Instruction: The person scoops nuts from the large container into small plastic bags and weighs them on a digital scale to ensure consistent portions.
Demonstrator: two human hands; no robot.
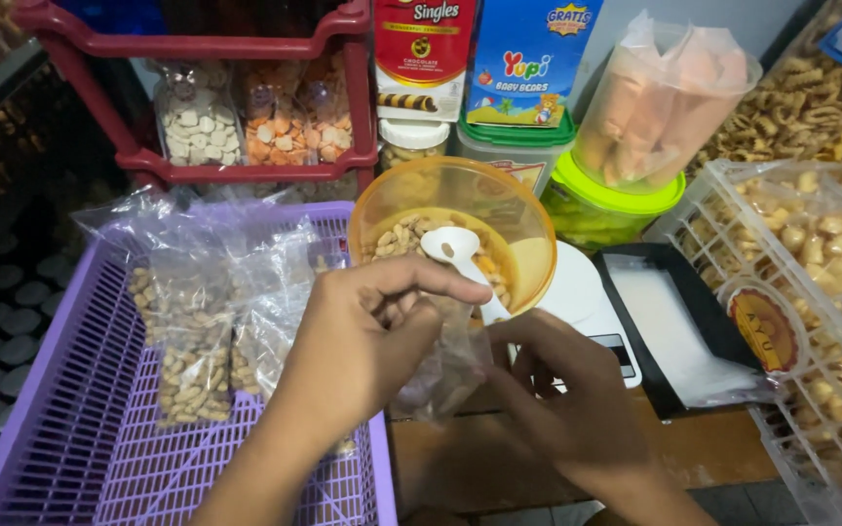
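While my left hand (367,336) and right hand (562,390) both pinch the small clear bag (445,365) between them, I would spread its mouth wide and keep it upright. It hangs just near of the orange bowl (523,258), under the white scoop (460,258).

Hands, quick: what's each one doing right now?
Left hand: closed, pinching the clear plastic bag.
Right hand: fingers gripping the same bag's other side, below the orange bowl.
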